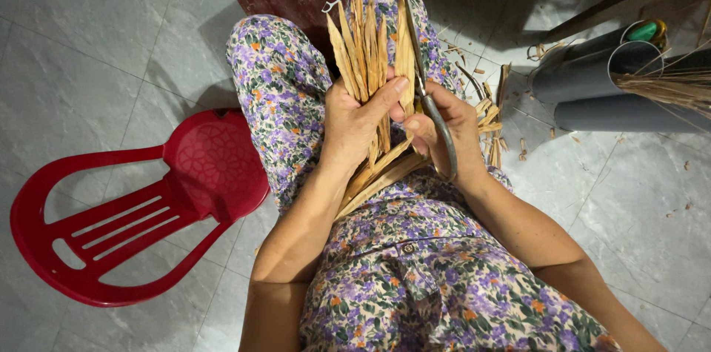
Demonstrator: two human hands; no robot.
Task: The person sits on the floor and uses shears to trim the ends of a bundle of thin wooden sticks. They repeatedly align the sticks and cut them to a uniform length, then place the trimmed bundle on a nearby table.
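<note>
Head view: left hand [355, 126] grips pale, dry pointed bamboo strips [366, 52]; right hand [444, 126] holds grey scissors [433, 111].

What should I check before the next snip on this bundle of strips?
1. Left hand grips the bundle of pale dried strips firmly: ok.
2. Right hand holds the scissors: ok.
3. Blades point away from the body: ok.
4. Left thumb clear of the blades: not ok, it lies close beside them.
5. Blades open or shut: cannot tell.
6. Cut scraps are piling on the floor beside the knee: ok.
</note>
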